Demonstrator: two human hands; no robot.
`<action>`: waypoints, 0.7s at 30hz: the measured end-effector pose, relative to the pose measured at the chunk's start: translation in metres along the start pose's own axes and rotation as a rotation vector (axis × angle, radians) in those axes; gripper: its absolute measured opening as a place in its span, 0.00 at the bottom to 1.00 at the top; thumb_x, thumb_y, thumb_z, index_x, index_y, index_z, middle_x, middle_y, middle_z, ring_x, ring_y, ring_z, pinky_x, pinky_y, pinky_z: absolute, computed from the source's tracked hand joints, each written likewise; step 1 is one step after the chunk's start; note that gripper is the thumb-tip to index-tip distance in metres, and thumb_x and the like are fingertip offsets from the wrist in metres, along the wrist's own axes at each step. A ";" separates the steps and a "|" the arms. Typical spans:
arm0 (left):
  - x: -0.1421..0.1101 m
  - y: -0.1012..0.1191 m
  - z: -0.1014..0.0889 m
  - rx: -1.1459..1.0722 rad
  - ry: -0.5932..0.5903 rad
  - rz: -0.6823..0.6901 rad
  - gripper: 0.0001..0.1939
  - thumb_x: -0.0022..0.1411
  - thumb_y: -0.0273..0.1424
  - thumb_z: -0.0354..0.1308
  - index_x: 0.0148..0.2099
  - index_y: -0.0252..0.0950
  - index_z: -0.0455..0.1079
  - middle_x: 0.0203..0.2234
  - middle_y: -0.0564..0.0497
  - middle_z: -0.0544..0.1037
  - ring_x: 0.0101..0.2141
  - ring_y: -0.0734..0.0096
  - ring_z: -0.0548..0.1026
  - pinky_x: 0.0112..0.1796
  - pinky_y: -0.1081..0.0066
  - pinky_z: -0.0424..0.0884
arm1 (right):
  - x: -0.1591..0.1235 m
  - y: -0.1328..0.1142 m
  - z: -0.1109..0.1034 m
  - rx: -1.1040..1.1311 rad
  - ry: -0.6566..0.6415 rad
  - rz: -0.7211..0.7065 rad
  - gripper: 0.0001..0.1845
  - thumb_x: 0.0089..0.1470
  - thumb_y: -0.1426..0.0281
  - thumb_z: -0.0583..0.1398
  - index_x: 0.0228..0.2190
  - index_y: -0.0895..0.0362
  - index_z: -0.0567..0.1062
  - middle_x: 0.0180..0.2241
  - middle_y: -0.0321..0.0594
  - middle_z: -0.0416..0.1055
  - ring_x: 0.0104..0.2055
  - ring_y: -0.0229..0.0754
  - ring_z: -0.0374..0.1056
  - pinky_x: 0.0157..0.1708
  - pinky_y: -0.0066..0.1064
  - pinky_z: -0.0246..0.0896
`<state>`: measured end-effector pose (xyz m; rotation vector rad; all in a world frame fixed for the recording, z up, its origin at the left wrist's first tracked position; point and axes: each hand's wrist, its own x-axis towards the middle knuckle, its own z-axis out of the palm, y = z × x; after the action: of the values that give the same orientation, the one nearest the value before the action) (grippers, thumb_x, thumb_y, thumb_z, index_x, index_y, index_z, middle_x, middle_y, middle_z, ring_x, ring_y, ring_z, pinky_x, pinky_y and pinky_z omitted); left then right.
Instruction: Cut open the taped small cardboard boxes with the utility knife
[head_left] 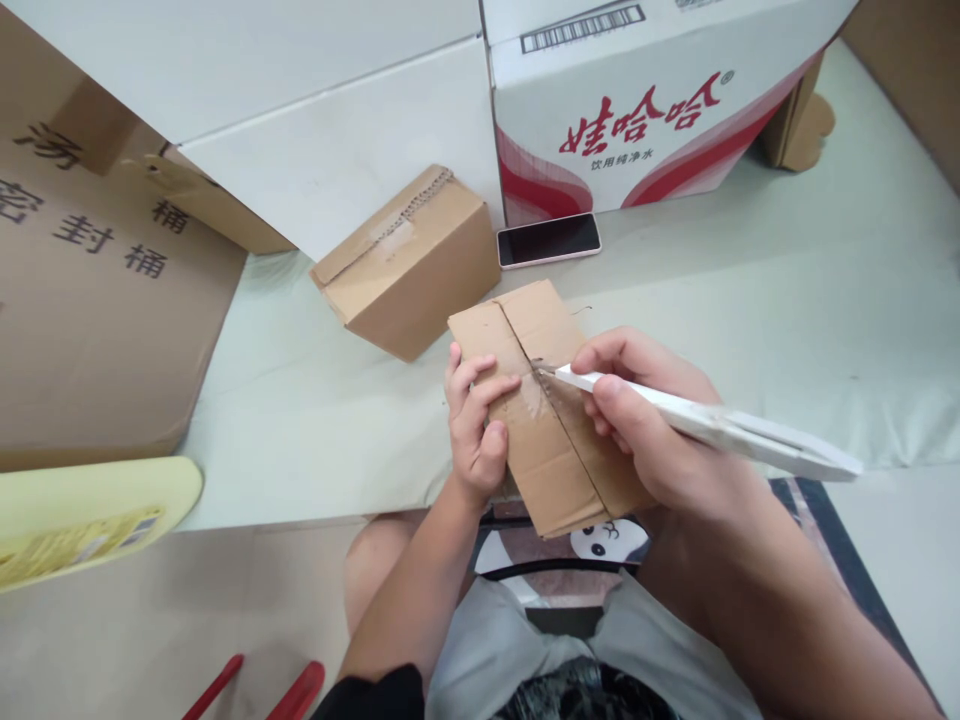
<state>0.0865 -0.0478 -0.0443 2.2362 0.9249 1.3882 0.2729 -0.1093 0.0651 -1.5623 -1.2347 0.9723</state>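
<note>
A small brown cardboard box (544,455) is tilted in front of me, its lengthwise seam facing up and a torn patch of clear tape across the middle. My left hand (480,420) grips its left side, with fingers lying over the top face. In my right hand (652,400) is a white utility knife (697,418), whose blade tip meets the seam near the torn tape. The right hand's lower fingers are close to the box's right side; whether they touch it I cannot tell.
Beyond lies another taped cardboard box (416,265) beside a phone (550,240). A white and red carton (637,130) stands at the back. Large brown cartons (112,330) are on the left, near a pale yellow object (97,510). A light green cloth (750,270) covers the table.
</note>
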 end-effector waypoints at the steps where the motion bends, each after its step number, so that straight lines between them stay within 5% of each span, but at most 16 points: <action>1: 0.000 0.000 0.000 -0.001 0.004 -0.001 0.21 0.76 0.43 0.41 0.54 0.43 0.72 0.53 0.47 0.74 0.60 0.58 0.73 0.72 0.43 0.55 | 0.000 -0.002 -0.001 -0.040 -0.019 -0.010 0.08 0.60 0.62 0.59 0.35 0.53 0.74 0.24 0.32 0.72 0.25 0.36 0.65 0.27 0.29 0.58; 8: -0.001 0.000 0.001 -0.023 0.005 -0.005 0.20 0.76 0.44 0.42 0.55 0.44 0.72 0.54 0.47 0.74 0.63 0.58 0.71 0.72 0.44 0.54 | 0.000 -0.003 0.001 -0.237 -0.127 -0.084 0.14 0.52 0.71 0.60 0.42 0.52 0.77 0.34 0.35 0.83 0.29 0.39 0.75 0.32 0.31 0.63; 21: 0.001 0.001 0.000 -0.039 0.008 0.008 0.19 0.76 0.43 0.43 0.55 0.43 0.72 0.53 0.48 0.75 0.58 0.60 0.74 0.73 0.46 0.54 | 0.003 0.000 0.005 -0.177 0.020 -0.043 0.07 0.61 0.64 0.62 0.37 0.53 0.79 0.34 0.36 0.83 0.33 0.38 0.76 0.32 0.30 0.65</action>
<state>0.0871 -0.0481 -0.0432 2.2092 0.8852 1.4080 0.2693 -0.1058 0.0634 -1.6697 -1.3656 0.8362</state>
